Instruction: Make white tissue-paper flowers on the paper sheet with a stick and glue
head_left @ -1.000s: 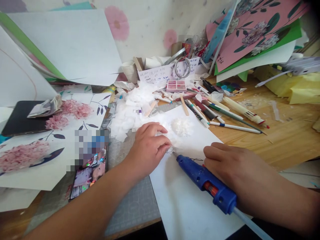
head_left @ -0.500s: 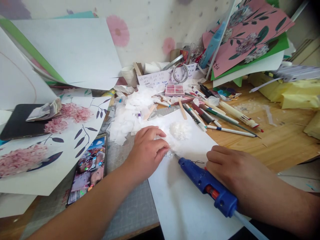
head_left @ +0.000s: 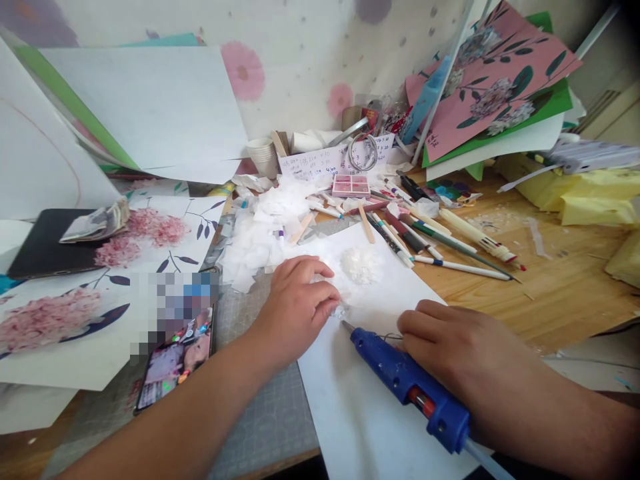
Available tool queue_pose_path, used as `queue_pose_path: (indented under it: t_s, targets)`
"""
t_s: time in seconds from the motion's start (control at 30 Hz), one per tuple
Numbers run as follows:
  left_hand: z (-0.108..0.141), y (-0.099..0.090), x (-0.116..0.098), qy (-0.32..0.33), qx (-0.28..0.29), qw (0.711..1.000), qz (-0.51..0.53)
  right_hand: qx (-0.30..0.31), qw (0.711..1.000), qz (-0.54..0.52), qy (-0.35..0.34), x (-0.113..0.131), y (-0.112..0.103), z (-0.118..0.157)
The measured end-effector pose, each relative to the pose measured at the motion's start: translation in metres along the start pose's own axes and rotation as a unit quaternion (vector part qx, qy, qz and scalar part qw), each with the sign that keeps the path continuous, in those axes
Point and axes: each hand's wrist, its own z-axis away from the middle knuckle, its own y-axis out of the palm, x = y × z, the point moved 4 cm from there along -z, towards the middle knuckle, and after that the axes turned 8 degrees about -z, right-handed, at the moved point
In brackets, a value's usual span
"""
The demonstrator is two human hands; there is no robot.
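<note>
My left hand (head_left: 300, 300) is over the left edge of a white sheet (head_left: 360, 393), its thumb and fingertips pinched on a small piece of thin white paper (head_left: 340, 311). The blue glue gun (head_left: 410, 387) lies slantwise above the sheet, its nozzle just below and right of those fingertips, apart from them. Closed around the glue gun's handle side is my right hand (head_left: 450, 347); the handle itself is hidden behind it. A round white paper flower (head_left: 361, 264) rests on the sheet beyond my left hand.
Loose white tissue pieces (head_left: 250, 247) are heaped behind my left hand. Pens (head_left: 463, 268) and a wooden stick (head_left: 366, 223) lie behind the sheet. On the left are a phone (head_left: 175, 373) and pink flower artwork (head_left: 50, 317). Paper cups (head_left: 263, 158) stand at the back.
The glue gun's nozzle has moved slightly down and left, away from the pinched paper, along with my right hand. My left hand keeps its pinch. The view has shifted slightly.
</note>
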Motion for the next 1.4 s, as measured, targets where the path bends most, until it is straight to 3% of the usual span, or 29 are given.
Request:
queue_pose_path:
  t_s: [0.6, 0.87, 1.1, 1.4]
  targets:
    - [0.001, 0.0, 0.001, -0.002, 0.001, 1.0, -0.006, -0.02, 0.999, 0.041, -0.01, 0.0, -0.002, -0.001]
    - [0.0, -0.001, 0.001, 0.002, -0.003, 1.0, -0.007, 0.019, 1.0, 0.011, 0.017, -0.002, -0.004, 0.003]
    - [0.0, 0.0, 0.001, -0.004, 0.001, 1.0, -0.003, 0.0, 0.999, 0.041, 0.014, -0.007, -0.001, 0.005]
    - [0.001, 0.0, 0.001, 0.0, 0.004, 1.0, -0.007, -0.017, 0.999, 0.032, 0.001, 0.003, 0.001, 0.003]
